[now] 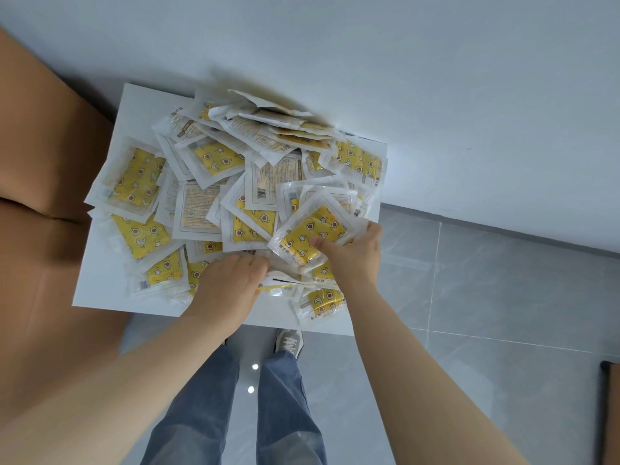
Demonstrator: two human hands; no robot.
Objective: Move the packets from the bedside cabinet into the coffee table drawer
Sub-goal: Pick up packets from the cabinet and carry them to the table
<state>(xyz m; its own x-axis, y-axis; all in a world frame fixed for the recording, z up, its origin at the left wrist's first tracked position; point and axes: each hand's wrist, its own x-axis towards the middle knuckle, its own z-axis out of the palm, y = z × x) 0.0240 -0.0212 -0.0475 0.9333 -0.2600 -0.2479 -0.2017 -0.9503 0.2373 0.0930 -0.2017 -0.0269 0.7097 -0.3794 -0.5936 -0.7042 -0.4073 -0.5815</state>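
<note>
Two hands are on the heap, both yours. Your right hand (352,253) grasps a yellow packet (312,229) printed with stars and flowers inside a clear wrapper: the thumb (318,244) presses on its face near the lower edge, and the fingers curl round its right-hand edge. That packet sits cornerwise on top of its neighbours, at the near right part of the heap. Your left hand (228,286) lies just beside it, back upward, its fingers pushed in among the wrappers at the near edge. Their tips are hidden, so you cannot tell whether they pinch anything or only touch.

Around both hands the packets (214,169) lie several deep and overlap at every angle, some showing the yellow print, others turned to a white printed back. Toward the wall (402,78) the heap leans up against it. The packets cover most of the white top of the bedside cabinet (100,290); bare strips show along its left and near edges, and a few packets overhang the near right edge.

A brown surface (40,162) fills the left side, right against the cabinet. Grey tiled floor (486,297) spreads to the right and below — there you see your jeans (201,414) and one grey shoe (289,342), just under the cabinet's near edge.
</note>
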